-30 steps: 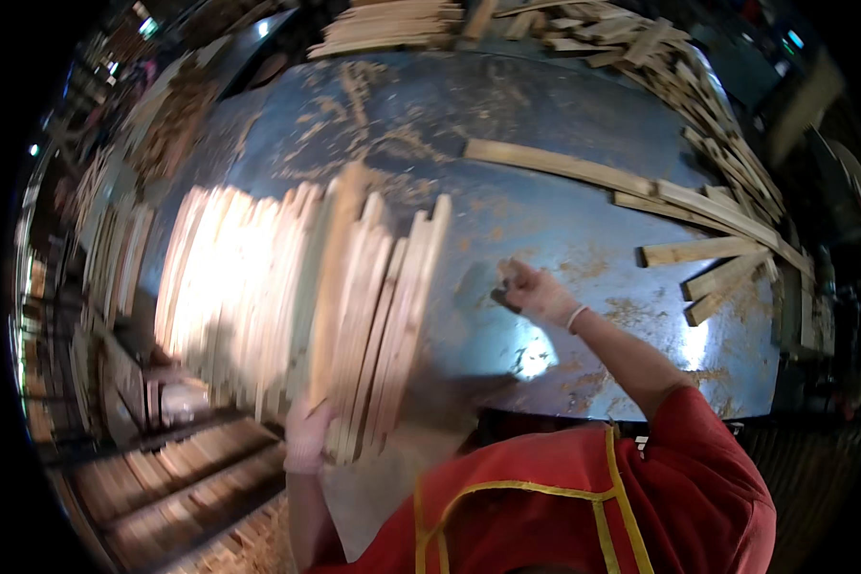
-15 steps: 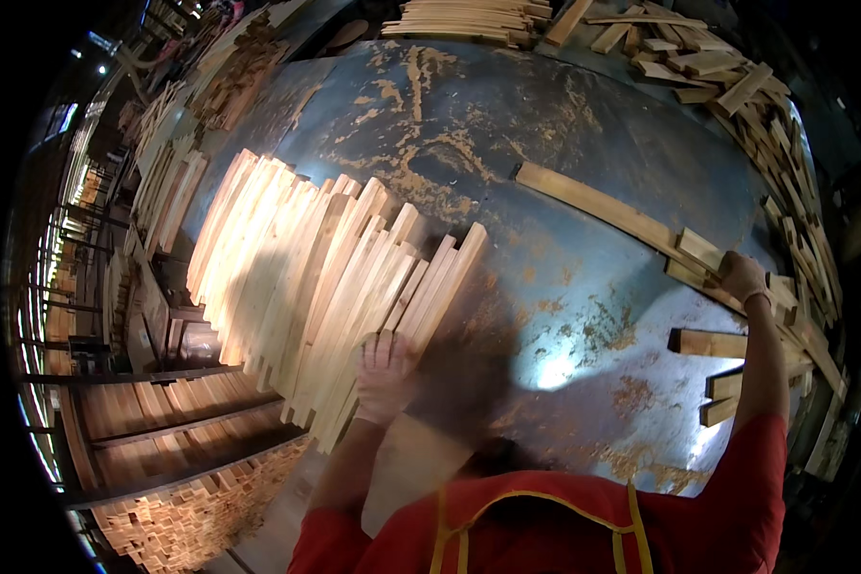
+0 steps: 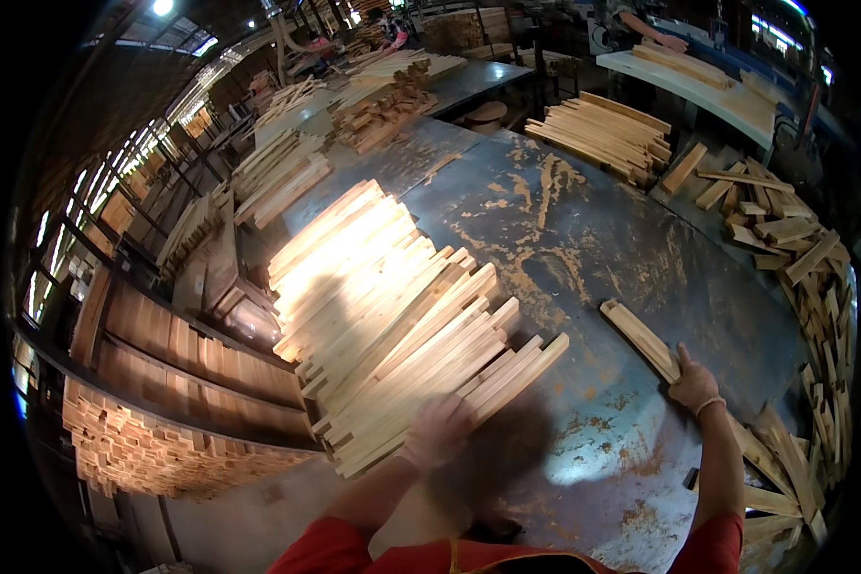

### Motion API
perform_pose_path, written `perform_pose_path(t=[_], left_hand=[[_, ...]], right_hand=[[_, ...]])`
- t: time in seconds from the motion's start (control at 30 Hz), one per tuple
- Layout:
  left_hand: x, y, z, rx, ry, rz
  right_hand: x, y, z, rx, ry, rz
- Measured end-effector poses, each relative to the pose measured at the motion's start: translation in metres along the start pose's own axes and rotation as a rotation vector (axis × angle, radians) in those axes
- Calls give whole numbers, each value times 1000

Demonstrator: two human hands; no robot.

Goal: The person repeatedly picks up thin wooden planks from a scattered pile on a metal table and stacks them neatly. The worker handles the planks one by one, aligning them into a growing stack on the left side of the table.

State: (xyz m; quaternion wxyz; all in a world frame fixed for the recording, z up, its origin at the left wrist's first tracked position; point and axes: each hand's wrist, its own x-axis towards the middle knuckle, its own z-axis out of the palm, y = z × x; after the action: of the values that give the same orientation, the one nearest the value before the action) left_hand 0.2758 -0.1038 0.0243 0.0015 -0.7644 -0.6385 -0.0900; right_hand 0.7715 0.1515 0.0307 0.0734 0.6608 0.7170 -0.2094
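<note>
My right hand (image 3: 695,385) grips the near end of a light wooden strip (image 3: 638,337) over the dark tabletop, its index finger stretched along the side. The strip points away from me to the far left; a line along it leaves unclear whether it is one piece or two. My left hand (image 3: 438,430) is at the near right end of a broad layer of pale wooden strips (image 3: 392,325) laid side by side. Motion smears its fingers, so their grip does not show. The strips' ends are uneven.
Sawdust spots the dark metal tabletop (image 3: 631,249). Loose wood offcuts (image 3: 784,230) heap along the right edge. A strip stack (image 3: 603,134) stands at the far side. Stacked timber (image 3: 182,450) sits at the lower left. Another person's hand (image 3: 673,43) is at a far white table (image 3: 737,102).
The view has swung, showing more of the far workshop. My right hand has come away from the pieces at the right edge with a strip. My left hand, flat on the strips before, is now blurred.
</note>
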Motion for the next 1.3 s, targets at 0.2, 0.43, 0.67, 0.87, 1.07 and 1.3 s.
perform_pose_path(t=[0.2,0.43,0.67,0.87,1.07,1.3], left_hand=[[-12,-12,12,-70,84,15],[-17,-10,27,-97,-199,-64],[-23,-8,32,26,-130,37],[-24,-10,40,56,-58,77],[-29,-15,40,85,-44,83],[-22,-20,51,118,-17,95]], right_hand=[[-96,-92,81,1384,-25,-46],[-141,-267,176,894,-136,61],[-152,-181,120,816,-132,-332],[-212,98,68,-55,243,322],[-189,79,32,-65,-38,-69],[-83,123,-39,-7,490,169]])
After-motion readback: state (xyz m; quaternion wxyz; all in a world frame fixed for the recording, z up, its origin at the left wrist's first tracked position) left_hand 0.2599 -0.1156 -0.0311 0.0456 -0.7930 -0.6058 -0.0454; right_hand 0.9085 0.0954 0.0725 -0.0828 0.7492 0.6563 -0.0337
